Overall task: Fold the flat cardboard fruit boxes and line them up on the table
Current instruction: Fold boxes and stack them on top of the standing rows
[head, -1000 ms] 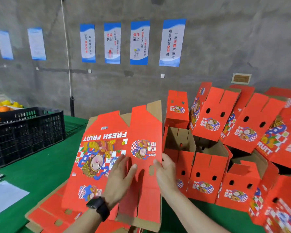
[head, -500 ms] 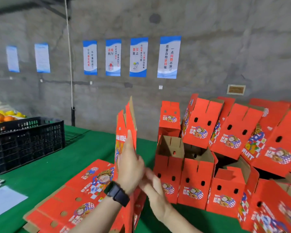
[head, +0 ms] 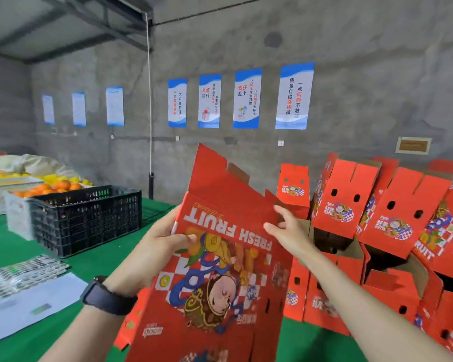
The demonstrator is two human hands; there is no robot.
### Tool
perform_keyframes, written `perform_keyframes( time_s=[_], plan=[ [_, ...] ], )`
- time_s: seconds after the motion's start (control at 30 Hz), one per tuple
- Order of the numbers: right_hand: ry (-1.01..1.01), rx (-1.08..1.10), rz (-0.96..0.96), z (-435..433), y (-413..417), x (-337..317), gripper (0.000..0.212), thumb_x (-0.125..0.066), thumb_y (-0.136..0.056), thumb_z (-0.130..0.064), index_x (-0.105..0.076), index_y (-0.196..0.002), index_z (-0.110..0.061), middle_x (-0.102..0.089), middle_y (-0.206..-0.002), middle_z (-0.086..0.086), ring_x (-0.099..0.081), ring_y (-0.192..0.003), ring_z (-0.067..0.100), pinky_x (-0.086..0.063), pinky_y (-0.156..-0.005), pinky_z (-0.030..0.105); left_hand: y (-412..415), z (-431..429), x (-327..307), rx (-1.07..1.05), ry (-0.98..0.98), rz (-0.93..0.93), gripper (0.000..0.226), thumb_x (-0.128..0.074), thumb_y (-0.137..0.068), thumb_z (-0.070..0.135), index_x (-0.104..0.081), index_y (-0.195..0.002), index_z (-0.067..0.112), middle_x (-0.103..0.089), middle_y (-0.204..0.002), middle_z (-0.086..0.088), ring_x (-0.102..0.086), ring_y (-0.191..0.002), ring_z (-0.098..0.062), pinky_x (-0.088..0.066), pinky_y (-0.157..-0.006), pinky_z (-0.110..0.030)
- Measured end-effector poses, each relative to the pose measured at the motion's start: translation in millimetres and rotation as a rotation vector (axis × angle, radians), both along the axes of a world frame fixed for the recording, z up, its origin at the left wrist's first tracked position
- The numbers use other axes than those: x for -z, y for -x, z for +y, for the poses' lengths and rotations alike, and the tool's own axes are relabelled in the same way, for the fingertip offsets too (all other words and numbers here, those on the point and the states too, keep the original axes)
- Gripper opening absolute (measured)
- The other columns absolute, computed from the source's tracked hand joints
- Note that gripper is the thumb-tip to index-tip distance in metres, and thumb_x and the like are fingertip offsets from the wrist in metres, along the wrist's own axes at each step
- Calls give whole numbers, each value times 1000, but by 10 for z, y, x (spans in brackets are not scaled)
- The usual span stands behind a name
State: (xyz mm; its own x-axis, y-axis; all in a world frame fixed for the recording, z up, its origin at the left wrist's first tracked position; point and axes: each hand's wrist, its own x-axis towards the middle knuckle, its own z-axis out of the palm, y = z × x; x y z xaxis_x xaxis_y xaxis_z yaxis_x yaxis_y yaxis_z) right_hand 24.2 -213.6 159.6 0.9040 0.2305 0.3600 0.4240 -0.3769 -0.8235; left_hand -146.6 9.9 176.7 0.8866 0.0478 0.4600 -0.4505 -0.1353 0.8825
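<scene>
1. Standing on the green-covered table (head: 11, 246), folded red cardboard fruit boxes (head: 351, 202) are piled at the right.
2. A red "FRESH FRUIT" cardboard box (head: 220, 283) is held tilted above the table, its print upside down.
3. A black plastic lattice crate (head: 89, 218) stands at the left.
4. The left hand (head: 152, 246) grips the held box's left edge, thumb on the print.
5. The right hand (head: 288, 231) pinches its upper right edge.

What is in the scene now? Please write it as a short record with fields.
left hand: grips left edge of box
right hand: grips box's right edge
box: held up, print facing camera, upside down
folded boxes: piled at right on table
crate: black, at left on table
oranges: behind crate
</scene>
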Motion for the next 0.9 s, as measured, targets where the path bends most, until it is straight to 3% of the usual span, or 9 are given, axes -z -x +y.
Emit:
perform_keyframes(
  time_s=[0.1,0.2,0.3,0.4,0.47,0.53,0.63,0.73,0.9],
  plan=[
    [61,164,-52,-278,1,35,54,-66,-89,-33,-49,-135,-11,-53,-133,9,-56,-107,14,-43,-83,15,-92,-4,95,97,147,86,57,-48,-87,-9,-64,-113,39,-73,-101,-11,-71,-84,-32,-58,-61,-37],
    [305,308,-67,-598,9,52,54,-62,-88,-47,-52,-131,-16,-65,-116,3,-55,-112,21,-43,-86,30,-256,-116,230,140,202,108,60,-49,-87,-9,-60,-118,41,-72,-105,-13,-70,-87,-34,-59,-65,-40],
    [284,170,97,-973,57,-56,22,-63,-90,-39,-62,-101,-20,-69,-93,16,-59,-64,13,-40,-54,22,-413,-265,342,212,210,85,69,-50,-87,-8,-56,-118,53,-68,-118,-7,-68,-97,-33,-58,-72,-42],
    [299,117,186,-1323,145,-80,23,-53,-97,-35,-46,-99,-13,-61,-82,9,-62,-49,16,-36,-40,21,-536,-369,457,282,196,24,76,-57,-80,0,-46,-127,59,-61,-131,0,-62,-112,-34,-53,-88,-51],
    [236,85,222,-1462,248,-46,27,-46,-100,-36,-31,-107,-15,-56,-98,7,-68,-55,17,-45,-45,24,-612,-377,496,270,169,-12,81,-59,-79,-6,-45,-129,56,-58,-133,3,-61,-113,-29,-52,-88,-50],
    [196,77,193,-1560,373,-12,27,-46,-100,-35,-32,-115,-17,-57,-103,10,-69,-57,20,-50,-50,27,-707,-357,504,212,85,-71,80,-61,-77,-15,-50,-123,50,-62,-123,0,-65,-102,-23,-56,-78,-42],
    [132,206,86,-1639,555,37,24,-48,-99,-35,-43,-112,-15,-64,-84,15,-61,-47,15,-46,-50,25,-837,-383,415,261,59,-117,58,-69,-70,-8,-54,-105,36,-67,-105,-10,-68,-85,-26,-59,-66,-39],
    [89,390,71,-1728,643,106,33,-47,-98,-40,-46,-93,-7,-52,-65,11,-49,-50,15,-39,-71,31,-988,-539,349,313,41,-137,50,-68,-71,-1,-54,-103,35,-66,-111,-6,-67,-92,-26,-59,-66,-36],
    [-142,438,141,-1795,744,170,39,-42,-97,-48,-50,-91,-10,-50,-77,7,-48,-62,14,-34,-58,25,-1246,-719,408,325,-43,-50,50,-66,-77,-8,-52,-106,30,-67,-106,-2,-68,-88,-20,-56,-63,-29]
  ],
)
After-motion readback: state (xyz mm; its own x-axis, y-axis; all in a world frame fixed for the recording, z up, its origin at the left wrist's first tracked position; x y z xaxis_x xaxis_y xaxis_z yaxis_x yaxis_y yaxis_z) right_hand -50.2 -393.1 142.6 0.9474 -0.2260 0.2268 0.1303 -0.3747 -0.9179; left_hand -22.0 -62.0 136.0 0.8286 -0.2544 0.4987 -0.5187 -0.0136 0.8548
